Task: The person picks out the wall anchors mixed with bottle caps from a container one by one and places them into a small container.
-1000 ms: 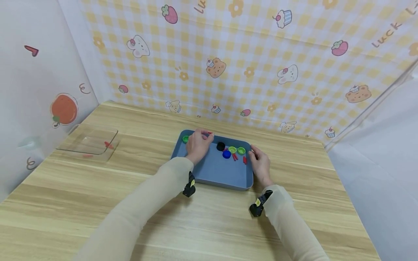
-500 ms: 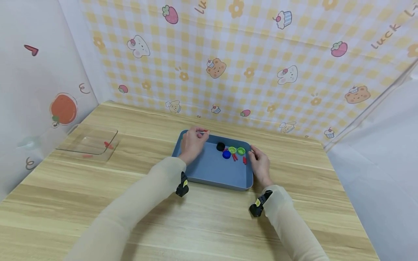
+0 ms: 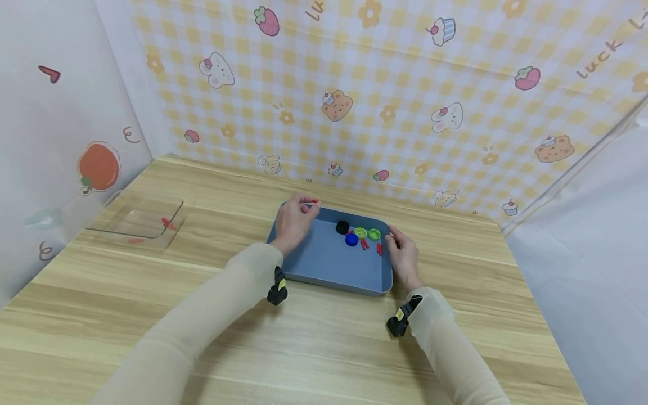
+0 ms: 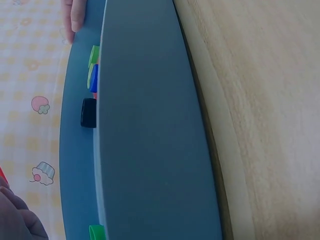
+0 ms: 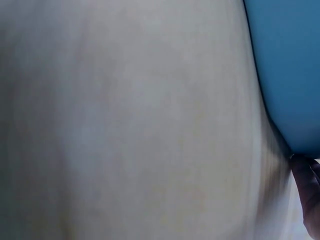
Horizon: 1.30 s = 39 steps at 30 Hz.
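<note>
Head view: wood-grain bench [image 3: 314, 349], then a smooth, round-cornered blue-grey tray [image 3: 329, 267], the right hand [image 3: 403, 257] gripping its right rim. Red sticks [image 3: 379, 248] remain there among round plastic caps [image 3: 351, 239]. The left hand [image 3: 293, 222] pinches another red stick [image 3: 315, 201] near the far rim. Work seems partway: red pieces [image 3: 169, 224] appear inside the clear box [image 3: 139, 222] at left.

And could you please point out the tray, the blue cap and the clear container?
Blue-grey tray [image 3: 329, 264]: head view, bare floor.
Blue cap [image 3: 351, 240]: head view, middle of its visible face.
Clear container [image 3: 122, 234]: head view, near rim.
</note>
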Tool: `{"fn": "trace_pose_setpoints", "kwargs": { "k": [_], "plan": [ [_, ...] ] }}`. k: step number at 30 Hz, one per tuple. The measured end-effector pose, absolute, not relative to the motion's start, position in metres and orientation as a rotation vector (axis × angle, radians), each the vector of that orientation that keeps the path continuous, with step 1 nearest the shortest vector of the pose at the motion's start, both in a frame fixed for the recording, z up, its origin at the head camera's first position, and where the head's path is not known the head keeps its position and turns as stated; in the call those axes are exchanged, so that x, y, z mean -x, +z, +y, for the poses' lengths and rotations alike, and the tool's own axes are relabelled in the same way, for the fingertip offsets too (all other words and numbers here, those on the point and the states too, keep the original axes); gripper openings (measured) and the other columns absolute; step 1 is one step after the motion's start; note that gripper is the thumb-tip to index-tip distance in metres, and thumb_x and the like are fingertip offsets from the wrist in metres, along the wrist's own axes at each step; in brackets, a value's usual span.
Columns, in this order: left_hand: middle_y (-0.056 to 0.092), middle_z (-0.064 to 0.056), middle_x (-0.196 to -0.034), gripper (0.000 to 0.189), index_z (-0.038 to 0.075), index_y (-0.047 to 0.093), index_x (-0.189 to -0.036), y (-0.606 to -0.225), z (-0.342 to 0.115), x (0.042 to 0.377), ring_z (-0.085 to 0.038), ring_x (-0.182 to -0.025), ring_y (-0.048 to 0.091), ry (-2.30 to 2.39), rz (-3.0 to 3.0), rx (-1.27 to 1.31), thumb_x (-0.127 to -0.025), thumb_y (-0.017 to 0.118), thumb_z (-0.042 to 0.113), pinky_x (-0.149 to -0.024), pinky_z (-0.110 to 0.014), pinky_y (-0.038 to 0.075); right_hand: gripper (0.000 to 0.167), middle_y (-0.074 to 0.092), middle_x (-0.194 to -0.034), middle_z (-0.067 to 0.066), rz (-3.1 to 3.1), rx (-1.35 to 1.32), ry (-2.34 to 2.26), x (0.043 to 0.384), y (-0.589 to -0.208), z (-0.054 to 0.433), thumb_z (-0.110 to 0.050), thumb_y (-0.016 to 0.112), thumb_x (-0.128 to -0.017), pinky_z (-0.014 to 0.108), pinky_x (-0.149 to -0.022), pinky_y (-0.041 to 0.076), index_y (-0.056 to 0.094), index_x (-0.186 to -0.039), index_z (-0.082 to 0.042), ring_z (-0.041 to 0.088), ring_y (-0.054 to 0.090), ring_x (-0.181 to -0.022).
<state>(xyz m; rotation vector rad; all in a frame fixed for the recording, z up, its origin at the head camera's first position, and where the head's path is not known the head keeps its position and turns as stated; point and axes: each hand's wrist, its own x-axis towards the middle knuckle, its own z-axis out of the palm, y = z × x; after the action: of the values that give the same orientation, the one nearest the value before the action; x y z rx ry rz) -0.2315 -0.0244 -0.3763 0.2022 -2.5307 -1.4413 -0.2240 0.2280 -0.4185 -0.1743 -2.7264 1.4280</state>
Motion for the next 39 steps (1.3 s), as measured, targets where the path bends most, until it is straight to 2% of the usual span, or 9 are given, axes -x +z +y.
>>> {"fn": "trace_pose_setpoints", "kwargs": {
  "k": [16, 31, 35, 39],
  "plan": [
    [0.059, -0.001, -0.076, 0.027, 0.014, 0.064, -0.102, -0.377, -0.033, 0.230, -0.016, -0.062, 0.051, -1.470, -2.476, -0.180, -0.089, 0.062, 0.037, -0.054, -0.027, 0.035, 0.040, 0.057, -0.127, 0.017, -2.730, 0.159, 1.407, 0.223, -0.418, 0.227, -0.015, 0.047, -0.099, 0.029, -0.084, 0.044, 0.047, -0.138, -0.007, 0.022, 0.053, -0.102],
    [0.059, -0.001, -0.076, 0.026, 0.013, 0.063, -0.103, -0.376, -0.039, 0.228, -0.016, -0.062, 0.051, -1.482, -2.462, -0.182, -0.088, 0.062, 0.035, -0.054, -0.026, 0.035, 0.040, 0.055, -0.131, 0.016, -2.712, 0.177, 1.426, 0.224, -0.419, 0.227, -0.016, 0.047, -0.099, 0.037, -0.093, 0.046, 0.047, -0.138, -0.006, 0.022, 0.054, -0.108],
    [0.058, -0.001, -0.075, 0.025, 0.014, 0.063, -0.103, -0.377, -0.041, 0.227, -0.015, -0.061, 0.050, -1.481, -2.459, -0.187, -0.089, 0.063, 0.034, -0.053, -0.026, 0.035, 0.040, 0.057, -0.128, 0.016, -2.719, 0.170, 1.392, 0.223, -0.419, 0.227, -0.016, 0.048, -0.099, 0.026, -0.084, 0.046, 0.048, -0.137, -0.006, 0.022, 0.054, -0.103],
    [0.058, -0.001, -0.075, 0.026, 0.013, 0.063, -0.105, -0.377, -0.044, 0.226, -0.015, -0.061, 0.050, -1.486, -2.452, -0.203, -0.089, 0.062, 0.034, -0.053, -0.026, 0.035, 0.039, 0.059, -0.124, 0.017, -2.712, 0.157, 1.378, 0.223, -0.420, 0.226, -0.015, 0.049, -0.098, 0.011, -0.072, 0.039, 0.049, -0.136, -0.005, 0.022, 0.054, -0.098]
  ]
}}
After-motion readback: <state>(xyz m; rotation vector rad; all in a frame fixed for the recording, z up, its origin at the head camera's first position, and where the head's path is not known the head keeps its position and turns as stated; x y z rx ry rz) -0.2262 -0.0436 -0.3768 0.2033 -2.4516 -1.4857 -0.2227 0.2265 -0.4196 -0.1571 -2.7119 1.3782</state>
